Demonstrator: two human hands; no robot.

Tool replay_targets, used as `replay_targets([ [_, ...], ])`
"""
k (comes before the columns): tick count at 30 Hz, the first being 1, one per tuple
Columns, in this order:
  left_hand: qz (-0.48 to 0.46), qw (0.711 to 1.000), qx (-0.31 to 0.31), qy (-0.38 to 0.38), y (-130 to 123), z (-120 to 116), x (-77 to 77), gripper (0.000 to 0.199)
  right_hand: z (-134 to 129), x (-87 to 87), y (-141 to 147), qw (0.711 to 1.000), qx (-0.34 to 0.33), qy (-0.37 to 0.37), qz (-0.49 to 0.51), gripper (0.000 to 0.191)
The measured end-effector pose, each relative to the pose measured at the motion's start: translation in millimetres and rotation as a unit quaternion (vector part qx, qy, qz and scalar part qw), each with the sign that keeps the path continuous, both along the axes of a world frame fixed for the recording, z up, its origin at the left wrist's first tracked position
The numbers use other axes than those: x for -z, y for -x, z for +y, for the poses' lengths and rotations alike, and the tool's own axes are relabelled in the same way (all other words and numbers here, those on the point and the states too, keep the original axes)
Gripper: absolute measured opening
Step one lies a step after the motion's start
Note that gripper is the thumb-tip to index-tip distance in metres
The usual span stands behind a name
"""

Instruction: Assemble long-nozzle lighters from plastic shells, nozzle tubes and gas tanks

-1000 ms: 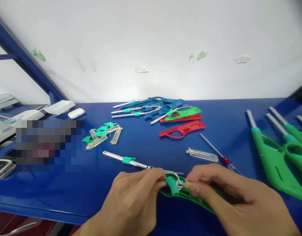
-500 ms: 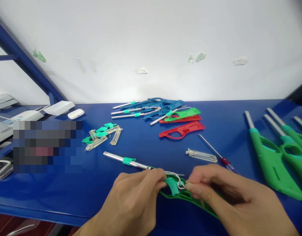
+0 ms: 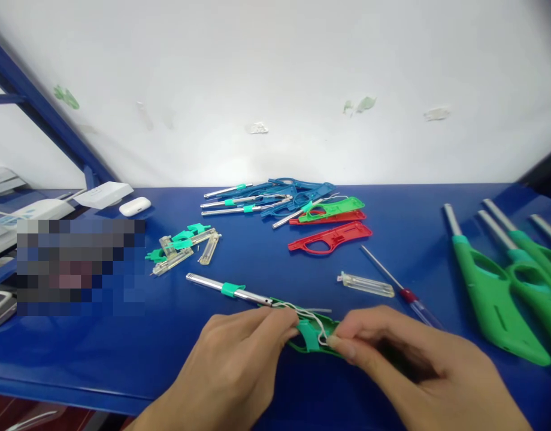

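A partly opened gas lighter lies in front of me, with a green half shell (image 3: 318, 350), a silver metal tube (image 3: 253, 297) and a teal collar (image 3: 232, 290) on the tube. My left hand (image 3: 244, 353) is closed on the shell at its teal trigger (image 3: 308, 336); its fingertips are partly hidden. A thin white wire (image 3: 315, 316) runs from the tube and loops beside the trigger. Thumb and forefinger of my right hand (image 3: 405, 359) pinch the end of this loop over the shell. The shell's rear end is hidden under that hand.
Beyond my hands lie a clear fuel tank (image 3: 368, 285), a screwdriver (image 3: 412, 296) and red half shells (image 3: 332, 237). Blue lighter parts (image 3: 293, 194) are heaped near the wall. Teal triggers and tanks (image 3: 181, 245) lie left; assembled green lighters (image 3: 495, 299) lie right.
My right hand has moved slightly left, drawing the white wire closer to the trigger. The trigger sits lower in the shell. My left hand has shifted slightly left.
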State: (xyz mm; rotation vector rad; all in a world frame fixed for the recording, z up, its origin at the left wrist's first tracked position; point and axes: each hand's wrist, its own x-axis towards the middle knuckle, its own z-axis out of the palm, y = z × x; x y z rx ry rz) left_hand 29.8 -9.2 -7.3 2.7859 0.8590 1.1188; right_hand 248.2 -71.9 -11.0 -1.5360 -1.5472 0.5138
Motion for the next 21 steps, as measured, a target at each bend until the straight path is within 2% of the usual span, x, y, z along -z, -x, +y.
replay_targets([
  [8, 0.046, 0.999, -0.005, 0.02, 2, 1, -5.5, 0.031, -6, 13.2, 3, 0.996, 0.036, -0.062, -0.051, 0.013],
  [11, 0.07, 0.997, -0.019, 0.031, 1, 1, -4.2, 0.036, -6, 16.4, 3, 0.993, 0.028, -0.078, -0.081, 0.019],
  [15, 0.063, 0.997, -0.006, 0.054, 3, 3, 2.0, 0.029, -4, 14.2, -1, 0.985, 0.006, -0.107, -0.132, 0.025],
  [21, 0.055, 0.995, 0.01, 0.079, 5, 4, 6.4, 0.023, -4, 11.5, -3, 0.966, -0.031, -0.155, -0.206, 0.02],
])
